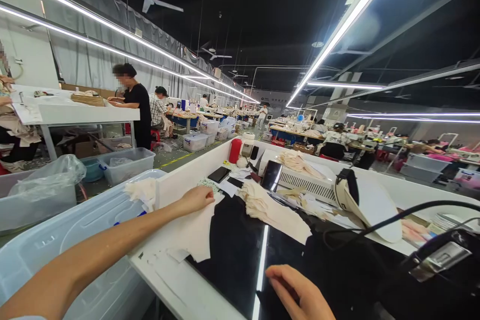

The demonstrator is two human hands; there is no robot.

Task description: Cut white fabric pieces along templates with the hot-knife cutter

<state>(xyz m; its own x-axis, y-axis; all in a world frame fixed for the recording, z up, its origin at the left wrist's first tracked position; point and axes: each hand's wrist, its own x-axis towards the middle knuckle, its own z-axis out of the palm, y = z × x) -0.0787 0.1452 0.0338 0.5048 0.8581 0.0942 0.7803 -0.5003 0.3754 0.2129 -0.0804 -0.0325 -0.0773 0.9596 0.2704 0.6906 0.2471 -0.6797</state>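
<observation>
My left hand (198, 199) is closed at the upper end of a cream fabric piece (197, 230), which lies over the left edge of the black glossy work surface (232, 250). Whatever its fingers grip is too small to make out beyond the fabric edge. My right hand (296, 292) hovers over the near part of the black surface, thumb and fingers apart, holding nothing. A layered stack of cream fabric pieces (275, 212) lies between and beyond my hands.
Beyond the stack are a phone (219, 174), a red cylinder (235, 151) and a white slotted machine (307, 182). A white cap (375, 205) and black cables (420, 207) stand right. A lidded plastic bin (75, 240) is at left; people work farther back.
</observation>
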